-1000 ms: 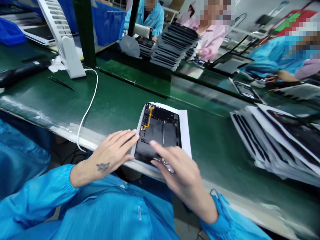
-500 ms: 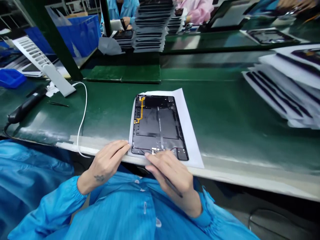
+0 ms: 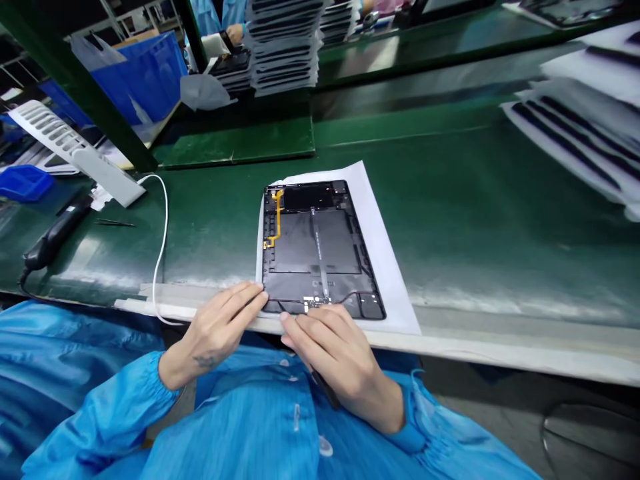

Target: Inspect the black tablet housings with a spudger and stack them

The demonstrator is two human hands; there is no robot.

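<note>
An opened tablet housing (image 3: pixel 300 260) with an orange flex cable (image 3: pixel 278 220) lies on a white sheet (image 3: pixel 395 280) at the table's front edge. My left hand (image 3: pixel 217 327) rests its closed-together fingertips on the housing's lower left corner. Pinched in my right hand (image 3: pixel 335 353) is a dark slim tool (image 3: pixel 326 390), whose back end sticks out below the palm. Its thin tip is near the housing's bottom edge, beside a small circuit board (image 3: pixel 317 302) that my right fingers partly cover.
Tweezers (image 3: pixel 115 223), a black-handled tool (image 3: pixel 57 230), a white stand (image 3: pixel 80 153) with a white cable (image 3: pixel 165 233) and a blue tray (image 3: pixel 25 183) are left. Stacked sheeted parts (image 3: pixel 575 133) stand right, another stack (image 3: pixel 285 47) behind. A co-worker's hand (image 3: pixel 235 33) shows beyond.
The view has shifted and tilted slightly. My right hand has moved a little left along the housing's bottom edge, and the tool's back end has swung left. My left hand stays at the corner.
</note>
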